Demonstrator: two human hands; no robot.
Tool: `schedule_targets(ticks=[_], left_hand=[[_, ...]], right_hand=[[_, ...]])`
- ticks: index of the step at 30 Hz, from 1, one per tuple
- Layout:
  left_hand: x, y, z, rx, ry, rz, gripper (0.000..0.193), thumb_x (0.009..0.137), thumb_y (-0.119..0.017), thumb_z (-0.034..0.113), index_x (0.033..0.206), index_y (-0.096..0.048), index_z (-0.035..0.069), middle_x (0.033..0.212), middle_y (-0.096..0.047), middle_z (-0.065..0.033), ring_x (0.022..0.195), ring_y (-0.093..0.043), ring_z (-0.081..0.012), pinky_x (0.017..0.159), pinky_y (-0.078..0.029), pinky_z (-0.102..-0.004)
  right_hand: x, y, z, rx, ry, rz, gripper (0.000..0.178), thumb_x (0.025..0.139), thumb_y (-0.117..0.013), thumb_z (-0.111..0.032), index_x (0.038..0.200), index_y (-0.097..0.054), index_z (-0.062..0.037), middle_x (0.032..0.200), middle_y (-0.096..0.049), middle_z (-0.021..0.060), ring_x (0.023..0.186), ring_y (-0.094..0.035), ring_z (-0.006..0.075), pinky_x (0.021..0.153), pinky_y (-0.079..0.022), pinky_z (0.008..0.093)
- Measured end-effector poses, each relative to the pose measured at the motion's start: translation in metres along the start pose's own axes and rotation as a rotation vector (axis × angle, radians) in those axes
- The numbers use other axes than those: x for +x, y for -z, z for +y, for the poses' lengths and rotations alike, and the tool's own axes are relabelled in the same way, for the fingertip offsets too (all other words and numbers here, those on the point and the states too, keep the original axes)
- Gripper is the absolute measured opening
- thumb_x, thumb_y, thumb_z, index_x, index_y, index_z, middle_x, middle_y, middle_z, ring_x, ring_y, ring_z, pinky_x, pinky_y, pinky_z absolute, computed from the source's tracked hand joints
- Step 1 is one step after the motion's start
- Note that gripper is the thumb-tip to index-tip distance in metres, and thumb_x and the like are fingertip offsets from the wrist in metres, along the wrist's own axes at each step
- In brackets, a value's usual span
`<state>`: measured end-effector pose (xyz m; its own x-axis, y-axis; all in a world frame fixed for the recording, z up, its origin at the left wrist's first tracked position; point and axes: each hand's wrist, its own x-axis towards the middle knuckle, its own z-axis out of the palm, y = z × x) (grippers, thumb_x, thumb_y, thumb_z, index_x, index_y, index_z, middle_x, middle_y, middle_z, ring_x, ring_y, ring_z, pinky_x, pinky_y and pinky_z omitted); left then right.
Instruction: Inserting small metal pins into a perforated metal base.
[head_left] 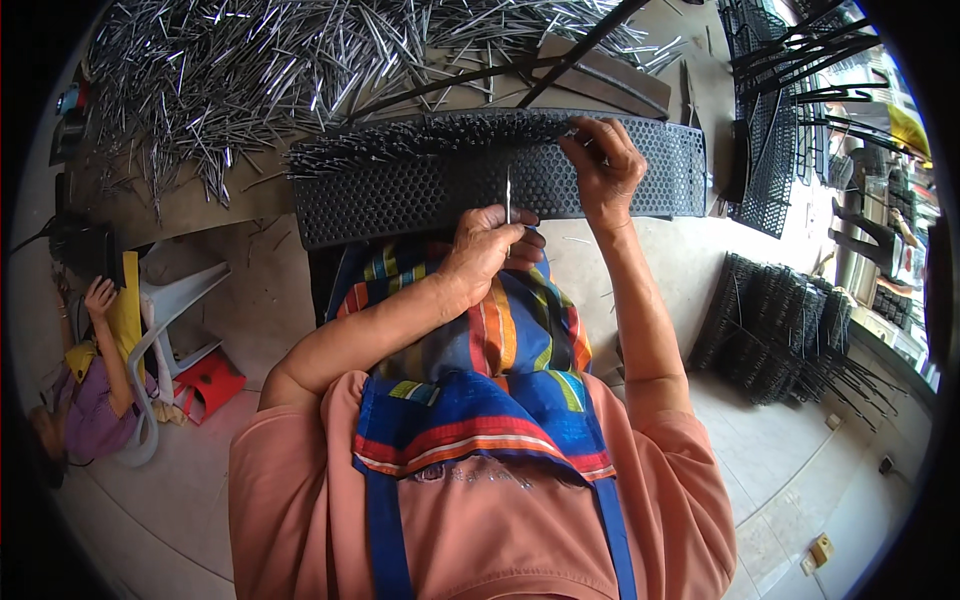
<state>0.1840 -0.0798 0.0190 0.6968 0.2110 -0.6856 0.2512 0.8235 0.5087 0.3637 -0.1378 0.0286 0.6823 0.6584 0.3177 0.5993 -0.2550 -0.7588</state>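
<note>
A long, curved black panel full of round holes [380,205] lies across my lap at the table's edge. Along its far side, thin dark metal pins [430,138] stand in a dense band from the left end to past the middle. My left hand [485,250] is closed around a slim, shiny metal rod [508,195], which points away from me over the panel's near part. At the right end of the band, my right hand [607,170] has its fingers pinched together just above the holes. Whatever lies between those fingertips is hidden.
A big heap of loose metal rods [250,70] covers the table [190,205] beyond the panel. Bent black wire racks [775,130] stand at right, with bundled black pieces [775,325] on the floor. Another person [100,400] works at far left beside a white plastic chair [150,370].
</note>
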Motion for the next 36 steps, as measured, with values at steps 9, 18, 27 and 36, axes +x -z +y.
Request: schedule_targets(ticks=[9,18,27,36], left_hand=[[0.003,-0.004,0.004,0.066,-0.041,-0.021,0.016,0.092,-0.05,0.003,0.1,-0.064,-0.001,0.082,-0.069,-0.0107,0.065,-0.068,-0.0156,0.057,-0.055,-0.0264],[0.015,0.008,0.006,0.138,-0.17,-0.03,0.023,0.091,-0.058,0.003,0.114,-0.055,0.0,0.09,-0.071,-0.0129,0.075,-0.071,-0.0186,0.066,-0.059,-0.0285],[0.018,0.012,0.014,0.014,-0.05,-0.043,0.028,0.088,-0.054,0.003,0.116,-0.052,0.004,0.085,-0.071,-0.0126,0.065,-0.069,-0.0186,0.056,-0.055,-0.028],[0.013,0.019,0.014,0.04,-0.063,-0.087,0.025,0.09,-0.057,0.004,0.115,-0.056,0.002,0.089,-0.068,-0.0098,0.074,-0.07,-0.018,0.062,-0.057,-0.0281]], right_hand=[[0.0,0.006,-0.007,-0.055,-0.021,-0.107,0.009,0.078,-0.072,-0.001,0.087,-0.07,-0.0015,0.072,-0.063,0.0023,0.062,-0.058,0.0095,0.056,-0.045,0.0257],[-0.019,-0.01,-0.034,0.697,-0.481,-0.104,0.006,0.083,-0.067,0.003,0.088,-0.066,0.0002,0.07,-0.063,-0.0001,0.053,-0.05,0.0034,0.045,-0.036,0.0192],[-0.015,-0.041,-0.021,0.36,-0.141,0.04,0.01,0.081,-0.069,0.004,0.089,-0.067,-0.0011,0.069,-0.061,-0.0022,0.059,-0.05,0.0027,0.051,-0.039,0.0197],[-0.022,-0.043,-0.04,-0.061,0.007,-0.015,0.019,0.071,-0.076,-0.002,0.088,-0.067,-0.0027,0.075,-0.062,0.0077,0.059,-0.059,0.0148,0.054,-0.047,0.0269]])
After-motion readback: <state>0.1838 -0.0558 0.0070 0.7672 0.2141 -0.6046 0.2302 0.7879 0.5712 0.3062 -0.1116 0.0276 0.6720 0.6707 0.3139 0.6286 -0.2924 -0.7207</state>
